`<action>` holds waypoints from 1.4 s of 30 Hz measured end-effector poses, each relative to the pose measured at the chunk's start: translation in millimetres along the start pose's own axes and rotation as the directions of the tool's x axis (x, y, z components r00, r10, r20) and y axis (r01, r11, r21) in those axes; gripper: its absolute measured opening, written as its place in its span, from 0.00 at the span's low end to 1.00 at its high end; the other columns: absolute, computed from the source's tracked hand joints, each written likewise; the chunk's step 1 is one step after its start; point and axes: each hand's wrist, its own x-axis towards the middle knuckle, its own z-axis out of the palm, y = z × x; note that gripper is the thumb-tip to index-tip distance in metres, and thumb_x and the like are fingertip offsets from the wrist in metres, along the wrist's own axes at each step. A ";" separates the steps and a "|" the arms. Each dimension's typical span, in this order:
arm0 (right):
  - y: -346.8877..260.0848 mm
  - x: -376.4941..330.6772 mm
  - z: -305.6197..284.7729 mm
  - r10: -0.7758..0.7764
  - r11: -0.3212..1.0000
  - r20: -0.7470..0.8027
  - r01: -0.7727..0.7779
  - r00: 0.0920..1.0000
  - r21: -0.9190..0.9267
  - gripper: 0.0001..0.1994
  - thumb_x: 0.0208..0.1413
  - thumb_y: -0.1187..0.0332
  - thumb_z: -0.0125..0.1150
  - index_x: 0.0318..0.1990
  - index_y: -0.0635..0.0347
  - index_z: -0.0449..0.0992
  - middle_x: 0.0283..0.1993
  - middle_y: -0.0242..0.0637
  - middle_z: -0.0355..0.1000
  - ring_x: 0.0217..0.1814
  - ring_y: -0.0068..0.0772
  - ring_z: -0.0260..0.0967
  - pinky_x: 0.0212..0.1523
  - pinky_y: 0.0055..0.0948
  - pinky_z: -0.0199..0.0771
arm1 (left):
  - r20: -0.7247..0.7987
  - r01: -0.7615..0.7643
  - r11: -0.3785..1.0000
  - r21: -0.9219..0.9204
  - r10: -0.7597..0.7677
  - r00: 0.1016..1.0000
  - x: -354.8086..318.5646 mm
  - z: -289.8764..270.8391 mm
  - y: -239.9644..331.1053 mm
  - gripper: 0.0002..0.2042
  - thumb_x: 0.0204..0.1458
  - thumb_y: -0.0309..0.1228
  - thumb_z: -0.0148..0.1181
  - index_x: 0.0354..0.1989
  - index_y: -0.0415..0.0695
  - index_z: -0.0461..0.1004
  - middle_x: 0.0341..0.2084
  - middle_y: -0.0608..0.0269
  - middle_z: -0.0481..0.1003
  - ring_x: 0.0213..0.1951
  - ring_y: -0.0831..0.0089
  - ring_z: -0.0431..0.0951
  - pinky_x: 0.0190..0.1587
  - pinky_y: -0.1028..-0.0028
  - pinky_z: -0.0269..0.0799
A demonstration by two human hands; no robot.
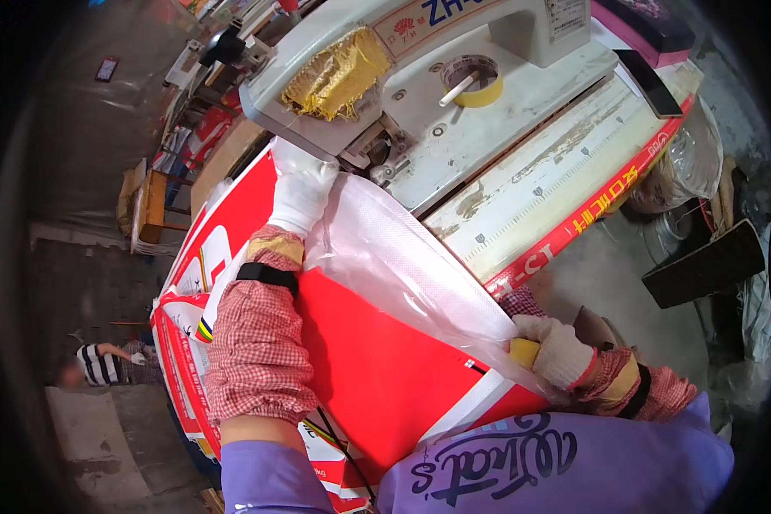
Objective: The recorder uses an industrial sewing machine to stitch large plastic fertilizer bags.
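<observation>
A red and white woven bag [360, 351] lies across my lap and the machine's near edge, its pale mouth edge [403, 248] stretched in a slant between my hands. My left hand [304, 193], in a white glove, grips that edge at the far left, close to the needle area of a grey sewing machine [522, 128]. Low on the right, my right hand [561, 351] is closed on the other end of the mouth edge; its knit glove shows a yellow patch at the thumb. Clear plastic film shows along the bag's mouth. Fingertips of both hands are partly hidden.
A tape roll [475, 81] with a white stick in it rests on the machine bed. A phone [651, 83] lies at the back right. More red and white bags [188, 368] are at left. Farther left is another person [103, 364]. A dark panel [702, 265] stands right.
</observation>
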 end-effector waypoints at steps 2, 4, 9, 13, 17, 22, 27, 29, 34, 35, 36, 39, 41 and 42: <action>6.0 2.1 -4.1 0.142 0.989 -0.113 -0.137 0.983 0.056 0.06 0.48 0.78 0.53 0.35 0.61 0.73 0.31 0.32 0.71 0.32 0.23 0.67 0.32 0.20 0.67 | -0.138 -0.046 0.972 -0.230 0.014 0.990 1.2 3.4 -2.2 0.07 0.48 0.33 0.49 0.35 0.51 0.71 0.20 0.60 0.70 0.17 0.61 0.72 0.15 0.64 0.65; 2.1 2.4 1.3 0.122 0.889 0.009 -0.113 0.992 0.444 0.08 0.50 0.78 0.49 0.37 0.61 0.73 0.33 0.32 0.71 0.34 0.23 0.67 0.35 0.19 0.66 | -0.203 0.000 0.976 -0.216 -0.045 0.978 5.1 6.0 -4.8 0.04 0.45 0.31 0.53 0.30 0.51 0.72 0.22 0.59 0.70 0.19 0.61 0.72 0.18 0.66 0.66; -21.5 -12.0 12.5 -0.282 0.733 -0.203 0.074 0.938 -0.676 0.10 0.51 0.72 0.49 0.40 0.57 0.75 0.23 0.38 0.71 0.25 0.30 0.71 0.27 0.24 0.70 | -0.316 -0.103 0.875 -0.474 -0.060 0.947 16.0 14.2 -4.7 0.02 0.38 0.28 0.54 0.20 0.50 0.72 0.23 0.64 0.71 0.27 0.63 0.73 0.25 0.67 0.68; -23.8 -12.3 9.2 -0.432 0.208 0.057 0.161 0.900 -0.965 0.09 0.47 0.63 0.56 0.35 0.53 0.76 0.20 0.40 0.69 0.23 0.40 0.71 0.25 0.32 0.71 | -0.233 -0.122 0.903 -0.411 0.025 0.972 9.3 -6.1 -7.5 0.04 0.40 0.27 0.53 0.24 0.49 0.74 0.26 0.60 0.72 0.29 0.60 0.74 0.31 0.67 0.70; -23.9 -14.9 6.7 -0.304 0.122 0.032 0.073 0.952 -0.990 0.11 0.44 0.58 0.58 0.33 0.51 0.75 0.22 0.38 0.71 0.23 0.44 0.70 0.25 0.37 0.70 | 0.032 0.012 0.900 -0.435 0.002 0.999 -9.1 -44.9 -8.6 0.10 0.50 0.33 0.47 0.37 0.56 0.74 0.26 0.57 0.74 0.29 0.58 0.75 0.33 0.65 0.71; -30.0 -17.3 17.9 -0.192 0.077 0.114 0.131 0.975 -0.988 0.11 0.44 0.58 0.58 0.34 0.51 0.75 0.20 0.37 0.70 0.21 0.42 0.70 0.22 0.38 0.69 | 0.182 -0.011 0.907 -0.421 0.096 0.979 -9.1 -47.8 -0.4 0.12 0.53 0.38 0.43 0.43 0.59 0.72 0.26 0.54 0.74 0.29 0.56 0.75 0.31 0.62 0.70; -35.6 33.7 26.5 -0.472 -0.045 0.215 0.220 0.855 -0.974 0.12 0.49 0.63 0.53 0.38 0.59 0.71 0.19 0.39 0.67 0.20 0.43 0.68 0.20 0.39 0.65 | 0.201 0.205 0.900 -0.385 -0.135 0.970 31.1 -19.2 -34.6 0.08 0.44 0.37 0.53 0.32 0.57 0.77 0.27 0.57 0.75 0.32 0.59 0.76 0.36 0.66 0.70; -49.7 70.3 26.2 -0.640 -0.233 0.489 0.457 0.593 -0.858 0.13 0.44 0.66 0.52 0.39 0.59 0.70 0.27 0.43 0.69 0.30 0.44 0.69 0.27 0.40 0.67 | 0.152 0.208 0.947 -0.244 -0.174 0.973 50.0 -21.7 -65.0 0.08 0.44 0.34 0.52 0.32 0.54 0.76 0.27 0.58 0.76 0.32 0.59 0.77 0.35 0.64 0.72; -104.4 136.4 42.9 -0.362 -0.229 0.654 0.616 0.665 -0.754 0.12 0.44 0.61 0.51 0.33 0.59 0.74 0.29 0.47 0.71 0.34 0.46 0.70 0.33 0.37 0.70 | 0.044 0.217 0.972 0.089 -0.222 0.974 63.9 -69.0 -117.7 0.14 0.44 0.29 0.53 0.42 0.49 0.71 0.37 0.58 0.72 0.40 0.60 0.72 0.40 0.66 0.71; -113.7 155.0 55.0 -0.401 -0.133 0.565 0.564 0.721 -0.815 0.13 0.44 0.60 0.51 0.31 0.58 0.75 0.29 0.48 0.71 0.34 0.46 0.71 0.34 0.36 0.70 | 0.046 0.161 0.984 0.078 -0.165 0.985 58.6 -82.0 -116.1 0.14 0.43 0.28 0.53 0.41 0.49 0.72 0.37 0.58 0.72 0.41 0.61 0.72 0.39 0.66 0.71; -121.4 177.2 73.3 -0.580 -0.087 0.373 0.400 0.724 -0.912 0.13 0.44 0.59 0.52 0.30 0.59 0.75 0.28 0.48 0.72 0.33 0.48 0.71 0.33 0.37 0.71 | 0.067 0.114 0.992 0.060 -0.118 0.991 51.3 -96.2 -111.8 0.13 0.42 0.28 0.54 0.39 0.49 0.72 0.37 0.58 0.72 0.41 0.62 0.72 0.38 0.67 0.71; -132.8 201.6 69.3 -0.429 -0.166 0.342 0.299 0.836 -0.940 0.15 0.44 0.58 0.52 0.29 0.61 0.76 0.29 0.50 0.72 0.33 0.49 0.72 0.33 0.38 0.71 | 0.294 -0.039 0.997 0.065 0.019 0.956 25.4 -138.9 -67.5 0.06 0.40 0.28 0.55 0.29 0.44 0.73 0.27 0.57 0.73 0.35 0.58 0.73 0.40 0.65 0.68; -140.5 206.4 58.7 -0.238 -0.256 0.448 0.389 0.862 -0.885 0.14 0.40 0.61 0.57 0.32 0.61 0.77 0.33 0.48 0.73 0.36 0.45 0.73 0.34 0.37 0.72 | 0.313 -0.217 0.976 0.024 0.199 0.929 11.3 -171.5 -27.5 0.05 0.38 0.30 0.57 0.25 0.46 0.73 0.23 0.60 0.73 0.34 0.61 0.73 0.39 0.66 0.67; -146.8 205.2 50.0 -0.229 -0.278 0.507 0.443 0.831 -0.852 0.15 0.38 0.63 0.58 0.33 0.61 0.77 0.34 0.46 0.74 0.37 0.41 0.74 0.35 0.36 0.72 | 0.216 -0.315 0.949 0.000 0.307 0.927 6.1 -188.5 -8.1 0.06 0.37 0.32 0.58 0.25 0.47 0.73 0.21 0.62 0.73 0.33 0.62 0.73 0.39 0.67 0.67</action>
